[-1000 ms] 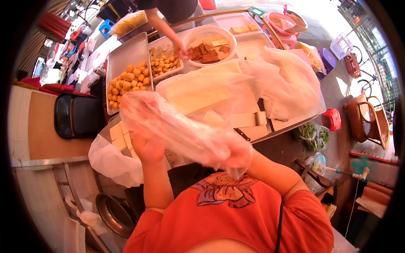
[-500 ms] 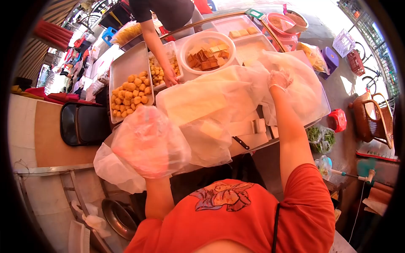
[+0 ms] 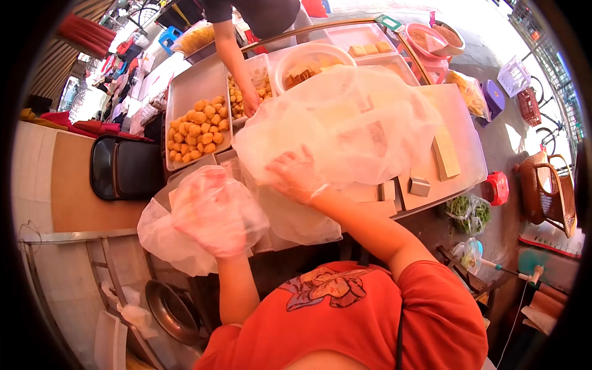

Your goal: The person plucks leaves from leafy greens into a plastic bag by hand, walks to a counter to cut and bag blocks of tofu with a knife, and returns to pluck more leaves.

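A thin, translucent white cloth (image 3: 370, 123) lies bunched over the middle of the table. My right hand (image 3: 295, 177), in a clear plastic glove, is closed on the near left part of this cloth. Lower left, my left hand (image 3: 209, 213) shows pink through folds of thin white cloth gathered around it; its fingers appear closed on the material but are partly veiled. Under the cloth's far edge sits a round white tub (image 3: 317, 57) with brown and pale pieces. Right of the cloth are a pale yellowish bar (image 3: 445, 154) and a small metallic block (image 3: 419, 187).
Another person's hand (image 3: 250, 102) reaches in beside the round golden pieces (image 3: 197, 128) in a tray. Yellowish blocks (image 3: 370, 49) lie in a back tray. A black chair (image 3: 126, 166) stands left, a red stool (image 3: 496, 188) and bagged greens (image 3: 468, 213) at right.
My right hand has swept left and nearer with the cloth, uncovering the table's right side and partly covering the tub. The knife is now out of sight. My left hand stays nearly in place.
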Available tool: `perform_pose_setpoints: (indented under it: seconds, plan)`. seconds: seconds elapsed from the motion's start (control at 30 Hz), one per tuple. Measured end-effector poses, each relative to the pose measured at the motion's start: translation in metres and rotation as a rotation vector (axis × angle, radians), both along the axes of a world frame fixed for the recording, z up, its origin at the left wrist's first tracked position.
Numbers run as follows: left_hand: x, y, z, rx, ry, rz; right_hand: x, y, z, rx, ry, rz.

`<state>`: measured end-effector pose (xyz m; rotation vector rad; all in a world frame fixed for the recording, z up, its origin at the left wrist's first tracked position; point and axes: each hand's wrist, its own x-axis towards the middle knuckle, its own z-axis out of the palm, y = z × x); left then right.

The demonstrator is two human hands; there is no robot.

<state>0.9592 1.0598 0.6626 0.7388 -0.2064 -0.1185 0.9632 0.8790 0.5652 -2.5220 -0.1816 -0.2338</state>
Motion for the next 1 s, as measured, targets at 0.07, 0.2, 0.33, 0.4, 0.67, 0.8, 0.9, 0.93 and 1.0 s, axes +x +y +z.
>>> perform_pose_setpoints:
  seconds: [0.07,0.2,0.33,0.4,0.67,0.8,0.9,0.93,1.0]
  plan:
    - [0.009,0.007,-0.032,0.041,0.067,0.092,-0.014,-0.029,0.003,-0.087,0.042,0.015]
    - [0.015,0.013,-0.071,0.078,0.111,0.010,-0.025,-0.113,-0.026,-0.465,0.249,-0.222]
    - [0.012,-0.006,-0.097,0.371,-0.001,0.139,-0.061,-0.249,-0.060,-0.562,0.156,-0.679]
    - [0.016,-0.018,-0.124,0.818,-0.227,0.189,-0.101,-0.336,-0.075,-0.157,-0.059,-1.058]
    - [0.028,-0.118,-0.155,1.919,-0.810,0.132,-0.293,-0.353,0.048,-0.272,0.054,-1.835]
    - [0.039,-0.131,-0.184,1.820,-0.677,0.068,-0.386,-0.376,0.034,0.302,-0.266,-2.081]
    - [0.052,-0.110,-0.201,1.693,-0.812,0.075,-0.488,-0.457,-0.036,1.173,-1.235,-1.816]
    - [0.059,-0.100,-0.204,1.623,-0.816,0.101,-0.479,-0.459,-0.033,1.114,-1.189,-1.851]
    - [0.070,-0.073,-0.208,1.004,-0.299,0.108,-0.452,-0.469,-0.029,0.953,-1.050,-1.850]
